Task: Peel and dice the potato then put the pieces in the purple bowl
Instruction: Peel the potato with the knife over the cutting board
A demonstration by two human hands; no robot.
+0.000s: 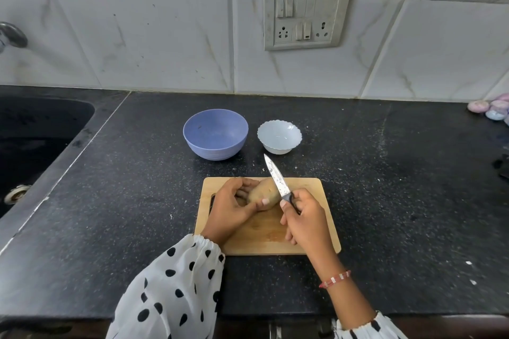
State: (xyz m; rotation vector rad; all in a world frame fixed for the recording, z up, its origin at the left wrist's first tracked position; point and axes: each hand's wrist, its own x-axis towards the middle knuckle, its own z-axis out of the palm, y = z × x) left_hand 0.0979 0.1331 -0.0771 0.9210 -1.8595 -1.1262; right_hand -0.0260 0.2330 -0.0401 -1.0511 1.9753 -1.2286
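The left hand (232,205) curls around the potato (263,192), thumb pressed along its near side and fingers wrapped over its left end, holding it on the wooden cutting board (314,228). The right hand (305,221) grips the black handle of a knife (276,177), whose speckled blade slants up and away to the left, lying across the potato's right end with its tip past the board's far edge. The potato is brown and still carries its skin where it shows. The board lies on the dark speckled surface (399,201), near the front edge. Beyond the board, the purple bowl (215,133) stands to the left and a smaller white scalloped bowl (279,136) just to its right, apart from it. A dark sink (41,132) is sunk into the far left, and a switch panel (307,15) sits on the tiled wall behind.
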